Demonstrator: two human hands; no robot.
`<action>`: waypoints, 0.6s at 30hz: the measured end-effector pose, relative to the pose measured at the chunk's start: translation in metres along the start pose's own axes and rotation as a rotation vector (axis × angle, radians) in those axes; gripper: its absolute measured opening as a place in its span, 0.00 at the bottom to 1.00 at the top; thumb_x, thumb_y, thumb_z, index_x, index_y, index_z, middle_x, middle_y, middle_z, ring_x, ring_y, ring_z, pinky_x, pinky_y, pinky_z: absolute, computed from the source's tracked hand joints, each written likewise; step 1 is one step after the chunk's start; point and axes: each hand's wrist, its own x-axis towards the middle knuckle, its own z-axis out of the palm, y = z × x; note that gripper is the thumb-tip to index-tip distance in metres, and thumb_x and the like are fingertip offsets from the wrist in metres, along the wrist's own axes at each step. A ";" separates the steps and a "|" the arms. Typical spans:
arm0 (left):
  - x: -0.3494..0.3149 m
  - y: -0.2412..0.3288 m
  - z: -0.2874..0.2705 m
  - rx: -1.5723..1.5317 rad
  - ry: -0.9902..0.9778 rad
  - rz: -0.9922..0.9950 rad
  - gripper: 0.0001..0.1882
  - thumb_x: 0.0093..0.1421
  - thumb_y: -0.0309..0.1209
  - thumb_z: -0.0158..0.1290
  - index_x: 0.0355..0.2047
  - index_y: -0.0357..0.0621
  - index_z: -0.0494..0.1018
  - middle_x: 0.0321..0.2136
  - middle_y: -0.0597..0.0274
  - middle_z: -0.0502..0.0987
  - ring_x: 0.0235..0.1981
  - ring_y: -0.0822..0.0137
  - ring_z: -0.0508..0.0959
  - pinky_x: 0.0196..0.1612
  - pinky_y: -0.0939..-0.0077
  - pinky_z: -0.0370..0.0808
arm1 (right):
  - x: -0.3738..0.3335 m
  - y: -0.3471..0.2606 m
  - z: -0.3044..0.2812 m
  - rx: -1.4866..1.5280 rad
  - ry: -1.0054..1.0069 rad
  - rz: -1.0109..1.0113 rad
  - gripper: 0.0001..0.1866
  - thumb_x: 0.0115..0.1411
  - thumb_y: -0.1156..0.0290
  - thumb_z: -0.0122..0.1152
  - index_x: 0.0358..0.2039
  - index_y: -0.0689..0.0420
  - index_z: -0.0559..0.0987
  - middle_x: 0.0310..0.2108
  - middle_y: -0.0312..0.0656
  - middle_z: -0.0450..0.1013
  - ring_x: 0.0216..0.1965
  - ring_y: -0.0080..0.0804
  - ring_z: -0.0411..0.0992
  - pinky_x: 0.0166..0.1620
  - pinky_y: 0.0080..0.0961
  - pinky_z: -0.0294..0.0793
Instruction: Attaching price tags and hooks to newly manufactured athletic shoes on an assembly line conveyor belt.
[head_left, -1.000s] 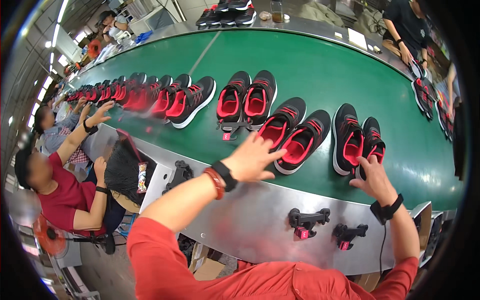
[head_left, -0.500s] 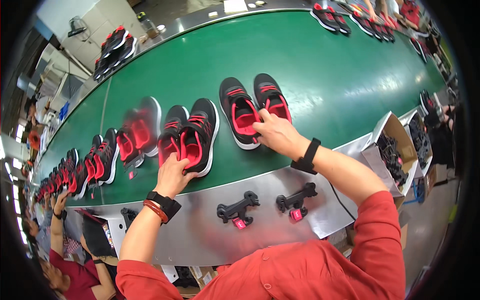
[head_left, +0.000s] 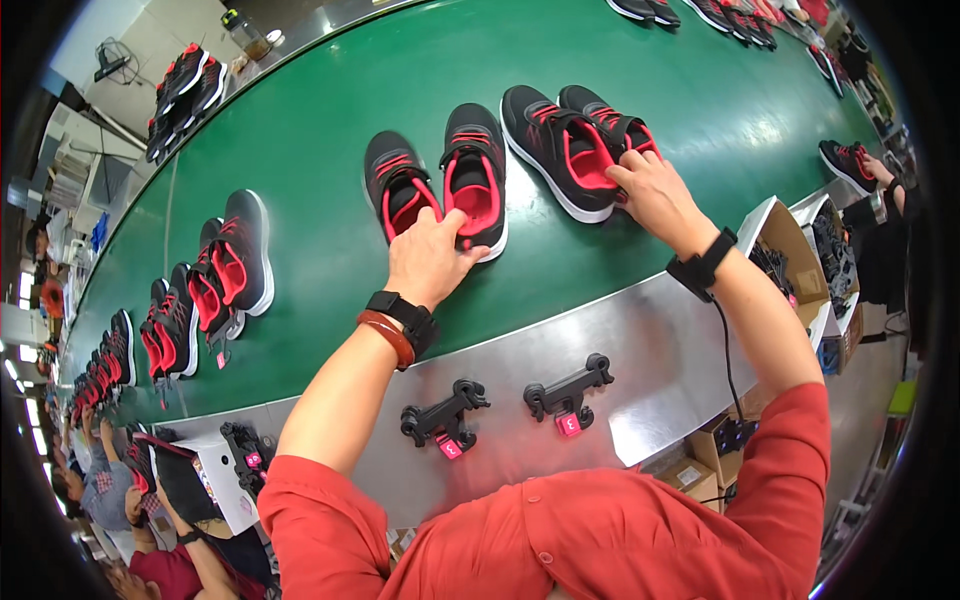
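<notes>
Side by side on the green surface stand two pairs of black sneakers with red lining, red laces and white soles, toes pointing away. My left hand (head_left: 430,257) is closed on the adjoining heels of the left pair of sneakers (head_left: 474,140). With fingers bent into the heel openings, my right hand (head_left: 657,198) grips the right pair of sneakers (head_left: 540,125), which is turned slightly. Nearer to me, a black plastic shoe hanger (head_left: 440,418) with a pink tag lies on the metal ledge (head_left: 500,476). A second, similar shoe hanger (head_left: 570,390) lies to its right.
More sneakers (head_left: 240,250) line the green table (head_left: 310,310) on the left, some with hangers. Stacked sneakers (head_left: 185,95) stand at the far left. Open boxes (head_left: 785,225) of black hangers sit at right. Another person's hand (head_left: 880,170) touches a sneaker at far right.
Both held pairs have shifted right and away from me, with my hands on their heels. The gap to the sneakers on the left has widened. My view has shifted too.
</notes>
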 end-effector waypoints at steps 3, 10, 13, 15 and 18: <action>-0.013 -0.013 -0.018 -0.071 0.034 0.160 0.35 0.45 0.42 0.67 0.52 0.47 0.68 0.39 0.56 0.74 0.37 0.53 0.75 0.44 0.58 0.71 | -0.003 -0.031 -0.013 -0.056 0.242 -0.108 0.09 0.50 0.77 0.56 0.34 0.56 0.77 0.36 0.43 0.70 0.42 0.43 0.69 0.44 0.38 0.66; -0.060 -0.078 -0.020 -0.204 0.136 0.238 0.25 0.48 0.23 0.60 0.49 0.44 0.71 0.43 0.59 0.77 0.44 0.54 0.75 0.49 0.62 0.71 | -0.030 -0.204 -0.023 0.549 -0.149 -0.561 0.08 0.49 0.71 0.56 0.32 0.54 0.78 0.31 0.38 0.70 0.37 0.35 0.68 0.40 0.32 0.65; -0.060 -0.079 -0.014 -0.297 0.172 0.251 0.17 0.50 0.18 0.57 0.42 0.42 0.76 0.42 0.57 0.78 0.43 0.54 0.77 0.45 0.67 0.76 | -0.043 -0.238 -0.009 0.456 -0.228 -0.691 0.07 0.49 0.68 0.58 0.30 0.54 0.79 0.30 0.37 0.70 0.36 0.34 0.67 0.39 0.30 0.65; -0.062 -0.082 -0.015 -0.284 0.146 0.284 0.16 0.50 0.18 0.57 0.41 0.42 0.76 0.41 0.58 0.78 0.41 0.55 0.78 0.44 0.67 0.76 | -0.044 -0.243 -0.002 0.416 -0.244 -0.721 0.07 0.49 0.67 0.59 0.29 0.54 0.79 0.29 0.37 0.70 0.36 0.34 0.67 0.39 0.29 0.65; -0.072 -0.079 -0.017 -0.247 0.151 0.323 0.14 0.50 0.19 0.58 0.38 0.43 0.77 0.38 0.60 0.78 0.37 0.57 0.78 0.40 0.66 0.77 | -0.045 -0.239 0.003 0.489 -0.297 -0.666 0.07 0.48 0.68 0.60 0.28 0.55 0.80 0.28 0.37 0.71 0.36 0.35 0.67 0.39 0.28 0.65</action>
